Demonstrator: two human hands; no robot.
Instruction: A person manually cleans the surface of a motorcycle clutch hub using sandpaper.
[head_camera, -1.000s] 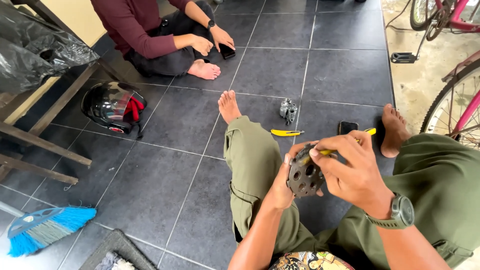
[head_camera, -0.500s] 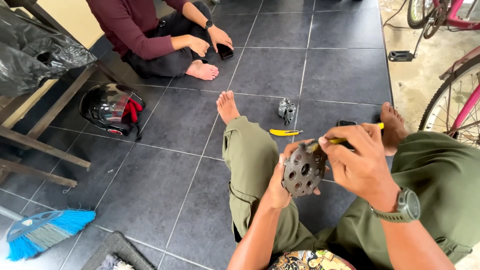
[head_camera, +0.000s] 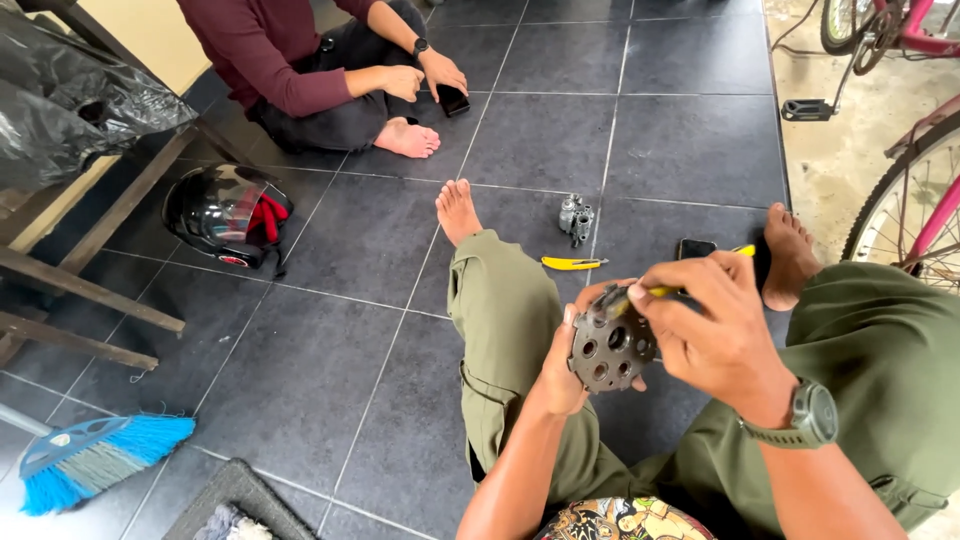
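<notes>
A round grey metal disc with holes (head_camera: 611, 350) is being gripped by the left hand (head_camera: 562, 365); a thin yellow-handled tool (head_camera: 660, 292), above the disc, is being pinched by the right hand (head_camera: 715, 335).

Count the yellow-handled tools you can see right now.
2. One yellow-handled tool lies on the tile floor between the legs; the other is in the right hand, against the round metal part. Others may be hidden.

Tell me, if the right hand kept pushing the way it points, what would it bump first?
The right hand points left with a yellow tool; it would probably meet the metal disc in the left hand first.
</notes>
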